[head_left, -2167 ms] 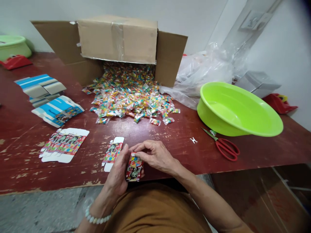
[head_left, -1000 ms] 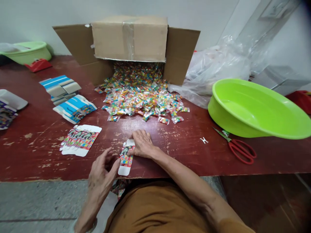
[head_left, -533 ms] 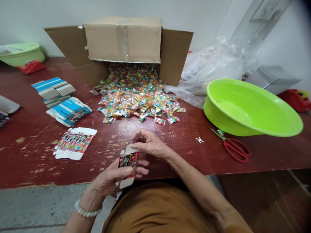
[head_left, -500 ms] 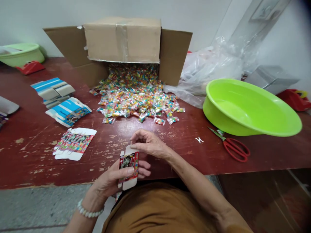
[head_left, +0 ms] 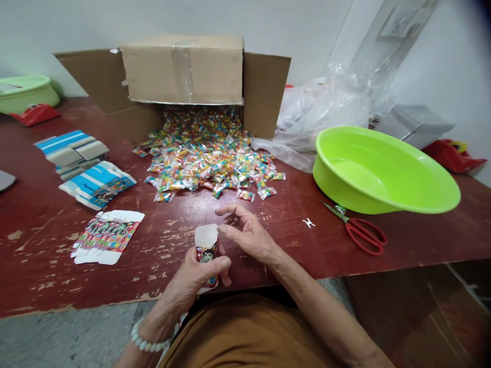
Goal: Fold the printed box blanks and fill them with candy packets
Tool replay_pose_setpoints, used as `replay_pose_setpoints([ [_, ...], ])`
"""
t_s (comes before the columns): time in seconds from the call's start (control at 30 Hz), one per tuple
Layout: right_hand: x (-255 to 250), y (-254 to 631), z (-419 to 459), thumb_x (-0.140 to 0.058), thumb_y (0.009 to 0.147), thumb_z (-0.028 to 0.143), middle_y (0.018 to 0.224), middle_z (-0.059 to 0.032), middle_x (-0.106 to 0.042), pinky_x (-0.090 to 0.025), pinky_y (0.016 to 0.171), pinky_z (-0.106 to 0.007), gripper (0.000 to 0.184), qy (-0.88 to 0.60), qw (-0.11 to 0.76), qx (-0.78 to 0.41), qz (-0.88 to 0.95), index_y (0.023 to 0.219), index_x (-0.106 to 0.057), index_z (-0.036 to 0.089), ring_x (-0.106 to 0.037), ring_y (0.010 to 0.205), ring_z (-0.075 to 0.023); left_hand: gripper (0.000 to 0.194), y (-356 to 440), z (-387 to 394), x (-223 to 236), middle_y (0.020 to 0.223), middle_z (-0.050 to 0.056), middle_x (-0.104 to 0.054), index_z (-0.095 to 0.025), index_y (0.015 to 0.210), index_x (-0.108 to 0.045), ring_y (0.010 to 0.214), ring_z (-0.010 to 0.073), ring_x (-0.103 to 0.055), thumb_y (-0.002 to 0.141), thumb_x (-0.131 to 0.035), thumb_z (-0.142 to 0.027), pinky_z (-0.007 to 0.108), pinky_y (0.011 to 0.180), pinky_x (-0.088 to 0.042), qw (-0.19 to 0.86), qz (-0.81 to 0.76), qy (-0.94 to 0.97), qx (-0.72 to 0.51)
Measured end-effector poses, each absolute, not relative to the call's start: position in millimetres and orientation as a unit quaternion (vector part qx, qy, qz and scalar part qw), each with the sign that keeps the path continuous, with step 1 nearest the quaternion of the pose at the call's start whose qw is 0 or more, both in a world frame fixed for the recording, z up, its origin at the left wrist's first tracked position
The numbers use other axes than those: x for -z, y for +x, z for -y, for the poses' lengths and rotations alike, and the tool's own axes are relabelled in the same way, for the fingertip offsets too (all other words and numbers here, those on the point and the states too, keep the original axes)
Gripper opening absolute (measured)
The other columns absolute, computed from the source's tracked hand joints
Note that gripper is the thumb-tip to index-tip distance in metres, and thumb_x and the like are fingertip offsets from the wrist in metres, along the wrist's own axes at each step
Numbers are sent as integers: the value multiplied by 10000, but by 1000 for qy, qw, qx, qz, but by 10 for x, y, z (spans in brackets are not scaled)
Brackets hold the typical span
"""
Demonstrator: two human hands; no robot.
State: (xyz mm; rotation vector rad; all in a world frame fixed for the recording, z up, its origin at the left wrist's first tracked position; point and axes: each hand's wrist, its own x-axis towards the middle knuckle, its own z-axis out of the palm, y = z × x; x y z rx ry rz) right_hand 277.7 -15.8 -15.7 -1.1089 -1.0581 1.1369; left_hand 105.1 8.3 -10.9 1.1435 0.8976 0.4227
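Observation:
A small printed candy box (head_left: 207,254) stands near the table's front edge, its white upper flap raised. My left hand (head_left: 205,271) is wrapped round its lower part, thumb across the printed front. Just right of the flap, my right hand (head_left: 245,232) hovers with fingers curved and apart, holding nothing. Whether its thumb touches the flap I cannot tell. Beyond both hands, a heap of small wrapped candies (head_left: 207,168) spills from a cardboard carton (head_left: 184,71) lying on its side. Flat printed box blanks (head_left: 109,237) lie to the left.
Folded blue-and-white box blanks (head_left: 97,184) sit at the left. On the right are a green basin (head_left: 383,174), red-handled scissors (head_left: 364,235) and a white paper scrap (head_left: 308,223). Plastic bags (head_left: 326,107) and a red tape dispenser (head_left: 454,155) are behind.
The box has turned more upright in my left hand and its top flap now stands up. My right hand has moved slightly right, off the flap's top. The view has shifted a little.

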Motion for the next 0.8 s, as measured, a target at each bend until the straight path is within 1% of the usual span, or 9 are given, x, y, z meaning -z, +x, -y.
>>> replay_pose_setpoints([
  [0.07,123,2788,217,-785,776,345,895,5,-630,-502,776,-291,457,-504,562,-470,458,1188,-626,224,-604,811,-142,385,1092,-107,148,498,12,-685,-173,762,-635,448,142,-590,647,-888,-440,235,496,-459,695,-425,536,-222],
  [0.13,103,2772,259,-795,753,335,872,4,-650,-500,706,-276,490,-518,519,-495,466,1202,-636,221,-612,752,-141,358,1148,-131,173,500,9,-675,-165,722,-655,440,149,-585,632,-896,-415,247,477,-467,678,-431,541,-249],
  [0.2,106,2741,274,-758,773,347,792,10,-655,-475,591,-255,408,-516,486,-541,452,1143,-669,200,-603,633,-132,332,1203,-159,178,501,16,-670,-157,677,-662,446,160,-596,637,-895,-391,253,469,-472,679,-430,544,-242],
  [0.27,128,2723,261,-705,801,375,715,18,-639,-440,517,-246,308,-511,493,-566,418,1037,-697,178,-572,543,-123,309,1233,-192,178,520,20,-677,-150,684,-669,477,159,-611,661,-885,-370,243,488,-473,696,-416,544,-216],
  [0.43,160,2783,217,-723,774,361,701,17,-633,-466,620,-244,201,-529,571,-490,393,771,-686,164,-565,625,-113,333,1171,-232,225,722,21,-742,-152,828,-709,620,149,-669,712,-867,-421,230,595,-523,694,-388,559,-236],
  [0.53,147,2769,238,-717,797,348,812,7,-680,-510,729,-255,198,-478,580,-516,410,906,-692,184,-631,767,-135,439,1139,-180,236,694,15,-743,-158,952,-700,512,153,-656,731,-841,-510,269,547,-547,709,-430,508,-231],
  [0.6,154,2713,261,-730,786,348,892,0,-696,-537,733,-270,322,-466,587,-540,383,1062,-648,203,-658,819,-150,499,1150,-139,220,657,13,-734,-152,972,-693,492,164,-654,700,-854,-538,286,540,-557,727,-441,468,-241],
  [0.7,193,2633,281,-747,756,333,876,0,-682,-544,662,-280,408,-528,596,-502,336,1105,-579,206,-658,757,-156,483,1180,-117,184,765,46,-771,-143,957,-701,672,190,-716,692,-868,-510,271,646,-577,711,-428,478,-287],
  [0.8,215,2626,285,-740,754,291,851,-4,-677,-537,699,-300,394,-597,582,-422,356,1093,-559,205,-657,770,-169,533,1185,-130,141,960,48,-793,-198,1094,-626,876,211,-746,688,-895,-415,274,764,-588,648,-428,508,-372],
])
